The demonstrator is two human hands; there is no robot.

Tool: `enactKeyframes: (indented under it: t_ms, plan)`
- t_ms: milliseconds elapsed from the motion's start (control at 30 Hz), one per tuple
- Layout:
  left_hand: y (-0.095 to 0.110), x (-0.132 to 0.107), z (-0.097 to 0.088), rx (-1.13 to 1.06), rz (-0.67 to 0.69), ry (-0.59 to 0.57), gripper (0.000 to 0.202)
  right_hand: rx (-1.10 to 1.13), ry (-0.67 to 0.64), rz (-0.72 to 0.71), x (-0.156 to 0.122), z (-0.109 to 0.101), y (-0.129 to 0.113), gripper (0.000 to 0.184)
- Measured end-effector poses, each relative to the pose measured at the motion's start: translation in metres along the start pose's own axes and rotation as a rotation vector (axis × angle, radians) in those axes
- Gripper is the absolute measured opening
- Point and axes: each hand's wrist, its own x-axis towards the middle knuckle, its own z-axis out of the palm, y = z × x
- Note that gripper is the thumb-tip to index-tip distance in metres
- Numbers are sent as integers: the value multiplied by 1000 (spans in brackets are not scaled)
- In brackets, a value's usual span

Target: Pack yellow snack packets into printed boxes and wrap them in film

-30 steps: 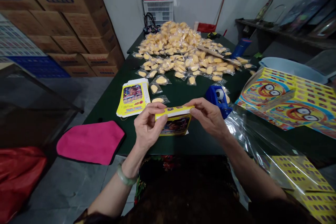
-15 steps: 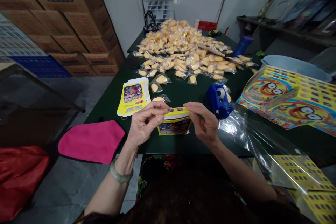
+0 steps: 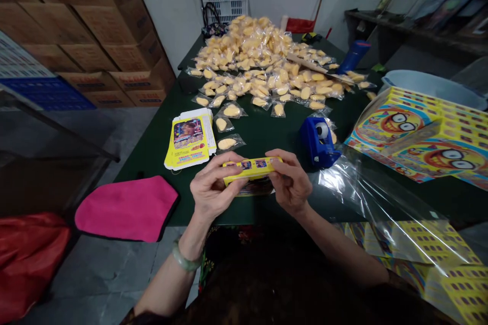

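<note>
A small yellow printed box is held between both hands above the near edge of the dark green table. My left hand grips its left end with curled fingers. My right hand pinches its right end. The box's narrow top side faces up. Just beyond it lie two clear packets with yellow pieces, and a stack of flat yellow box blanks sits to the left.
A big heap of packets of yellow pieces covers the far table. A blue tape dispenser stands right of the hands. Yellow smiley display boxes and clear film lie at right. A pink cloth hangs at left; cartons are stacked behind.
The box has been tipped so its narrow top now faces up and its printed front is mostly hidden. Both hands closed in lower on its ends.
</note>
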Motion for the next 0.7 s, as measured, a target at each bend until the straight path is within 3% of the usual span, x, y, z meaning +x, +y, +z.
enactKeyframes:
  t_ms: [200, 333, 400, 533, 633, 700]
  plan:
    - [-10, -4, 1, 96, 37, 35, 23, 25, 8, -12, 3, 5, 2, 22]
    - [-16, -7, 6, 142, 11, 92, 24, -66, -87, 63, 4, -9, 6, 24]
    - [-14, -10, 13, 189, 4, 158, 27, -171, -19, 210, 2, -31, 15, 32]
    - [-7, -17, 30, 274, -22, 325, 35, -381, 290, 713, 1, -92, 50, 26]
    - [-7, -21, 36, 291, -29, 358, 34, -410, 238, 940, 7, -127, 75, 16]
    - [-10, -22, 36, 297, -35, 363, 34, -389, 167, 1012, 14, -135, 84, 11]
